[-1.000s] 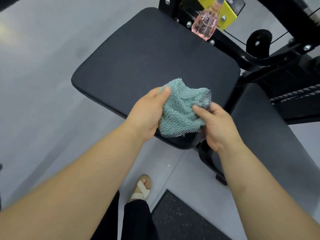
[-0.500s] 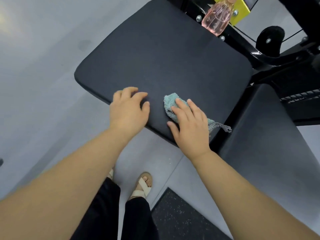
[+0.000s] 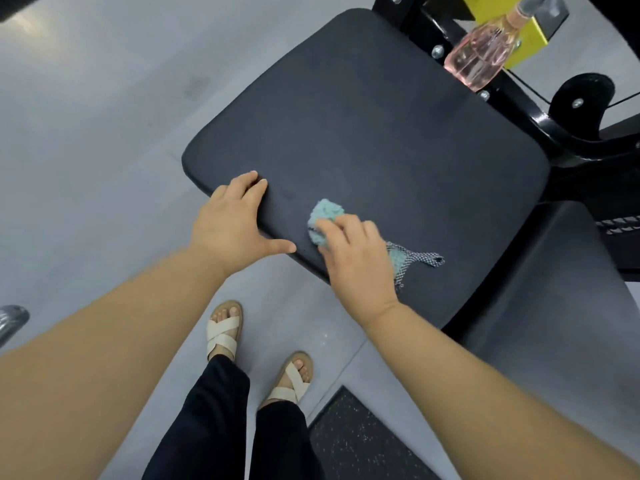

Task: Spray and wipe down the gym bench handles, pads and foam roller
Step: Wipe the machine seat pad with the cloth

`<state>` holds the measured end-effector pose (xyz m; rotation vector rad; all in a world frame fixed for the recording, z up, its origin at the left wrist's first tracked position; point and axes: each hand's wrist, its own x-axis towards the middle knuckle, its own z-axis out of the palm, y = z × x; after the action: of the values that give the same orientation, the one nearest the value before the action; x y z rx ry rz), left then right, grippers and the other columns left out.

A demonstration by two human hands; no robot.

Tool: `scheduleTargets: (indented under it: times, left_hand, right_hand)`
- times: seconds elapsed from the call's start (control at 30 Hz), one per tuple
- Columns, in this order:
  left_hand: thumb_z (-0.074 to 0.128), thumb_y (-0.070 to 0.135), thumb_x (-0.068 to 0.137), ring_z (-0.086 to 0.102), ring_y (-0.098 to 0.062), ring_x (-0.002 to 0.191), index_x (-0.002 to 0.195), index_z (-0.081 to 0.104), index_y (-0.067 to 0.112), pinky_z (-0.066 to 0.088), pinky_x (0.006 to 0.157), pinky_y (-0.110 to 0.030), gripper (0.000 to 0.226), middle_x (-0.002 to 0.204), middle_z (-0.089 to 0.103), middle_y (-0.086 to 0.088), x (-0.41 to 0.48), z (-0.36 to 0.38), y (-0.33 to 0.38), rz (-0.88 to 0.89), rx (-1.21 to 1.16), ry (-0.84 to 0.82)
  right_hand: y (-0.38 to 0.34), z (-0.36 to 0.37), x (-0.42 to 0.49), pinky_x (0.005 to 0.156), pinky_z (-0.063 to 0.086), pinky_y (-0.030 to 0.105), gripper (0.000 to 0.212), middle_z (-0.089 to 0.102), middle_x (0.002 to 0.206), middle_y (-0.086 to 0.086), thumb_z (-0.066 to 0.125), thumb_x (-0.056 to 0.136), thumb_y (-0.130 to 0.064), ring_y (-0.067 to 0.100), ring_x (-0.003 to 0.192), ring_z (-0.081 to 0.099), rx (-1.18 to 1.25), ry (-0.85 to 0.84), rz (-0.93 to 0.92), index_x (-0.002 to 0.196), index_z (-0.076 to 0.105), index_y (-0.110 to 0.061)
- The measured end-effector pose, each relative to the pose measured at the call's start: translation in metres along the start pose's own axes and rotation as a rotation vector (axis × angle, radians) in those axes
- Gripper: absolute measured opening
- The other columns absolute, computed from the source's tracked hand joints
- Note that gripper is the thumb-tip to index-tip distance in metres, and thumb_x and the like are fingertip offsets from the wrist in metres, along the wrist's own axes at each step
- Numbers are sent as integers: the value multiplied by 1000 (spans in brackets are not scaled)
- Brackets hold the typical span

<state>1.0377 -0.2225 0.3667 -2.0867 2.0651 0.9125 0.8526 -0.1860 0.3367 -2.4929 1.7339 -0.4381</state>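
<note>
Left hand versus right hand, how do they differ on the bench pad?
The left hand holds nothing and rests on the near edge of the black bench pad; the right hand grips a bunched teal cloth against it. The left hand's thumb spreads wide; the right hand's fingers curl. Both are on the same pad.

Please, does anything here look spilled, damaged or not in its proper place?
Nothing looks spilled or damaged. The one odd thing is the pink spray bottle, perched at the far edge of the pad beside the black frame; it could be knocked while wiping. A mesh corner of the cloth trails from under the right hand.
</note>
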Motion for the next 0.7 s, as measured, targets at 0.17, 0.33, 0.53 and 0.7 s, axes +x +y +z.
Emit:
scheduleTargets:
  times: [0.17, 0.33, 0.53, 0.7]
  left_hand:
    - [70, 66, 62, 24, -22, 137, 147, 24, 20, 25, 110, -34, 107, 155, 18, 6, 3, -3, 1, 4, 44, -8]
    - [72, 67, 58, 25, -20, 136, 145, 27, 20, 29, 108, -32, 108, 153, 21, 7, 8, -6, 4, -23, 44, -27]
    - [73, 63, 58, 32, -19, 130, 143, 33, 19, 30, 107, -29, 104, 151, 25, 7, 8, -3, 1, -13, 9, 27]
    - [69, 69, 58, 28, -18, 133, 145, 27, 20, 29, 107, -30, 108, 153, 20, 7, 11, -6, 2, -10, 60, -21]
  right_hand:
    - [54, -12, 44, 53, 40, 34, 24, 64, 88, 7, 60, 74, -16, 30, 65, 54, -134, -59, -231, 95, 70, -23]
    - [60, -1, 91, 70, 33, 39, 18, 58, 105, 17, 55, 83, -12, 39, 89, 52, -150, 10, 454, 97, 64, -6]
    - [-19, 22, 51, 55, 42, 39, 13, 58, 82, 11, 52, 75, -8, 29, 64, 49, 107, -186, -268, 83, 62, -9]
    - [67, 0, 106, 57, 44, 40, 16, 61, 92, 16, 58, 75, -13, 37, 73, 55, -159, -67, -26, 88, 66, -11]
